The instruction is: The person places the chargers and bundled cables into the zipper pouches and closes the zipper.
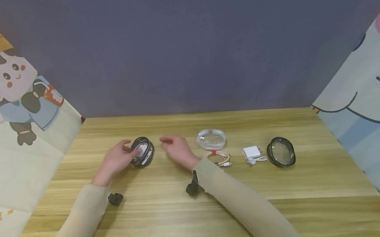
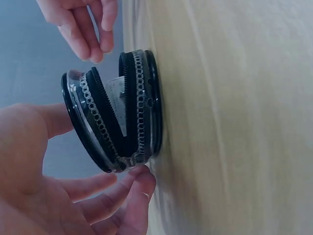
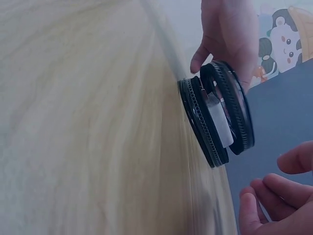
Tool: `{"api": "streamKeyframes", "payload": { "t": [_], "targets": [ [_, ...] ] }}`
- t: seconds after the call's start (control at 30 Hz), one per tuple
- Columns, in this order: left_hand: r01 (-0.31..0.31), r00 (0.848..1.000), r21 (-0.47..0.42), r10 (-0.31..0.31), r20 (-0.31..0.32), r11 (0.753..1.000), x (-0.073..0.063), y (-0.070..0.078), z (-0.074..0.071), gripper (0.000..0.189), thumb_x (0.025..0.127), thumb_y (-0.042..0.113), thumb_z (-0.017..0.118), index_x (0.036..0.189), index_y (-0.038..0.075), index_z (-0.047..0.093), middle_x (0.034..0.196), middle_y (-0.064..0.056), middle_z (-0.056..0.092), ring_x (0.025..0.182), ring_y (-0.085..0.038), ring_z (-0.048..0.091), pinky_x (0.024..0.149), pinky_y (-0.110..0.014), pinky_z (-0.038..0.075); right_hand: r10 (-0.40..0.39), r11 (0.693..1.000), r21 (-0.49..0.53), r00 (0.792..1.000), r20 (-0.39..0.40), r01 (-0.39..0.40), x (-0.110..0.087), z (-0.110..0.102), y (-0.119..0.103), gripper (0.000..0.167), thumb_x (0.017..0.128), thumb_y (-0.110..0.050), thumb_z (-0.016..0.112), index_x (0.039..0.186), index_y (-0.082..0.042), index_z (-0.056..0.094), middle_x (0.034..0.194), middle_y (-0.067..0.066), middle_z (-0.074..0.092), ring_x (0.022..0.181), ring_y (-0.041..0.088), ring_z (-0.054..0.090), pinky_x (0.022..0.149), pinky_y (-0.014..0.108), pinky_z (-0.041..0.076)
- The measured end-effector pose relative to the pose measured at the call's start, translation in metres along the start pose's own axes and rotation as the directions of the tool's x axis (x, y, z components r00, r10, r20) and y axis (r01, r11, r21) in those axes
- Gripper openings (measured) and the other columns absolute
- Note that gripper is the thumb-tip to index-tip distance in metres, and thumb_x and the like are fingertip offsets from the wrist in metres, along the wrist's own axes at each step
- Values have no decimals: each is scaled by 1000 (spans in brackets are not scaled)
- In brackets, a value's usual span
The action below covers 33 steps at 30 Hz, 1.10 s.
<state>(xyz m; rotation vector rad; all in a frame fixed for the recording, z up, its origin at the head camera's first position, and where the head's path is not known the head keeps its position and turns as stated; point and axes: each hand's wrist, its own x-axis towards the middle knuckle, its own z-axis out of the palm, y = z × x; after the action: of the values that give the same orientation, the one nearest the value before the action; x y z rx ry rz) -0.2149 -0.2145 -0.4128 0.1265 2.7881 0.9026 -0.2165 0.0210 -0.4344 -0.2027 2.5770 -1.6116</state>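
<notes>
A small round zip case (image 1: 148, 156), clear with black rims, stands part-way unzipped on the wooden table. My left hand (image 1: 117, 157) holds it from the left, thumb on its lid and fingers round the lower edge. Between lid and base, a white charger (image 3: 221, 123) shows in the right wrist view, lying partly hidden inside. To the right of the case, my right hand (image 1: 178, 149) hovers apart from it, fingers loosely bent with nothing between them. In the left wrist view, the right fingertips (image 2: 96, 51) hang just beyond the case's opening.
Right of my right hand lie a clear oval case (image 1: 211, 148), an orange-and-white cable (image 1: 227, 156) with a red tie, a white plug charger (image 1: 251, 152) and a bundled white cable (image 1: 258, 159). Farther right sits another black-rimmed case (image 1: 270, 156). A dark panel (image 1: 191, 58) borders the table's far edge.
</notes>
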Motion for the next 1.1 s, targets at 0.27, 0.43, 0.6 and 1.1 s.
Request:
{"api": "streamKeyframes", "payload": {
  "t": [0.27, 0.43, 0.6, 1.1],
  "targets": [
    [-21, 999, -15, 20, -35, 1000, 3, 2, 12, 81, 92, 49, 66, 147, -3, 38, 127, -29, 59, 114, -44, 57, 95, -57, 46, -11, 1000, -18, 1000, -25, 10, -1, -7, 2, 31, 97, -17, 60, 126, -11, 67, 127, 3, 67, 123, 21, 57, 107, 36, 43],
    [-19, 998, -41, 16, -59, 999, 3, 6, 15, 73, 92, 41, 69, 145, 1, 41, 120, -26, 60, 106, -40, 59, 89, -55, 49, -8, 1000, -13, 1000, -29, 8, -2, -9, 1, 31, 96, -16, 60, 126, -10, 67, 127, 4, 67, 123, 22, 58, 106, 36, 44],
    [-20, 997, -105, 13, -69, 994, 4, 5, 17, 70, 90, 34, 72, 146, 4, 42, 120, -26, 59, 106, -39, 58, 90, -55, 49, 2, 1000, -9, 1000, -24, -2, -2, -8, 4, 30, 96, -17, 61, 125, -10, 68, 126, 4, 67, 122, 22, 58, 106, 36, 44],
    [-3, 1000, -421, -6, -21, 907, 3, 2, 20, 64, 87, 11, 74, 139, 3, 37, 135, -34, 46, 115, -48, 55, 88, -49, 56, 1, 999, 32, 999, -51, 0, -1, -18, 6, 30, 97, -14, 59, 125, -10, 68, 125, 4, 67, 117, 20, 60, 102, 35, 47]
  ]
}}
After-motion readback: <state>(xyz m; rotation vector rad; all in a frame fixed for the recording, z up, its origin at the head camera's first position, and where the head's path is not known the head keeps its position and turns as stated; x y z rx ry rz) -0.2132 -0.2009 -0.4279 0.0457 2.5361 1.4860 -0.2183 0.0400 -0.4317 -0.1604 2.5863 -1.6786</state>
